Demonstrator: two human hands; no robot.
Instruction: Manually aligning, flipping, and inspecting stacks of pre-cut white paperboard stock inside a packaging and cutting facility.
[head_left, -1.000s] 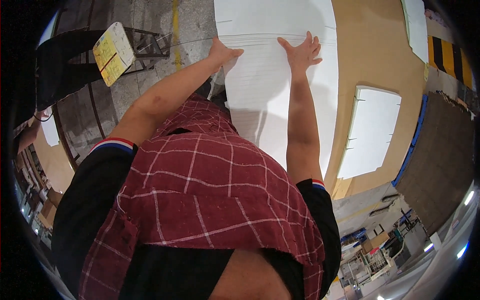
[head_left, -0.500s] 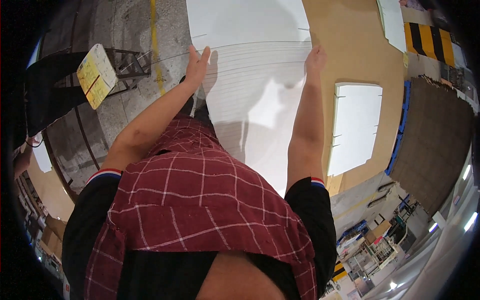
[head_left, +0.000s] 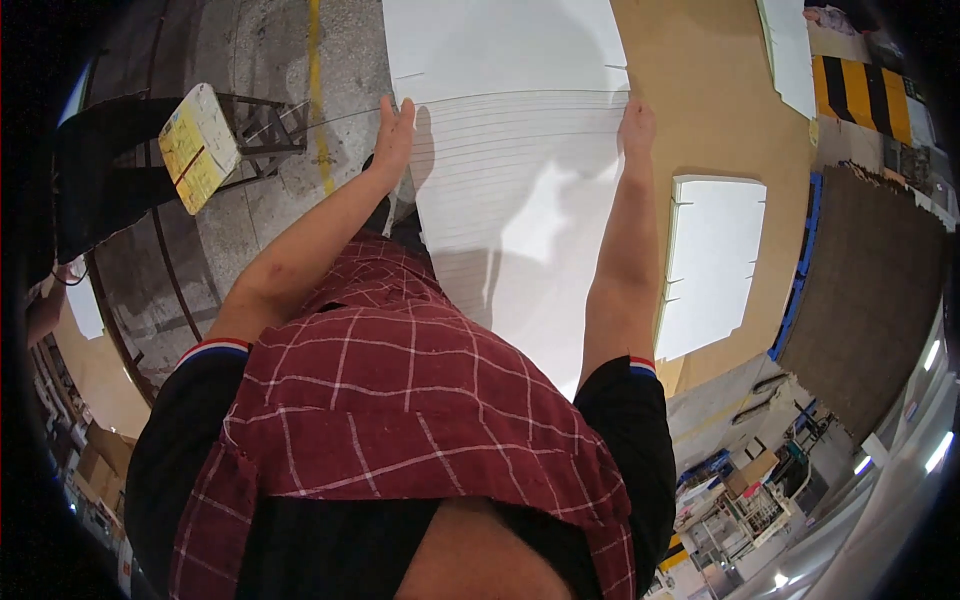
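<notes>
A broad white sheet (head_left: 545, 290) with many thin crosswise lines lies in front of me, apparently one of several overlapping. A plain white sheet (head_left: 500, 40) with small slits at its sides continues beyond it. At the left edge, my left hand (head_left: 394, 142) rests upright against the sheets, thumb and fingers stretched apart. Along the right edge, my right hand (head_left: 637, 130) has its fingers bent in and pressed together at the sheet's border. The undersides of the sheets are hidden.
On the brown board (head_left: 690, 100) at right lies a stack of white notched sheets (head_left: 715, 265). A yellow-topped stool (head_left: 200, 150) stands on the floor at left, near a person's dark-clothed legs (head_left: 115, 180). Blue pallet edges (head_left: 800, 265) and a dark brown stack (head_left: 860, 300) are farther right.
The lined sheet's far part now looks flatter, its lines straighter. Both hands stay at its side edges; the right hand sits slightly lower. The whole view has shifted a little.
</notes>
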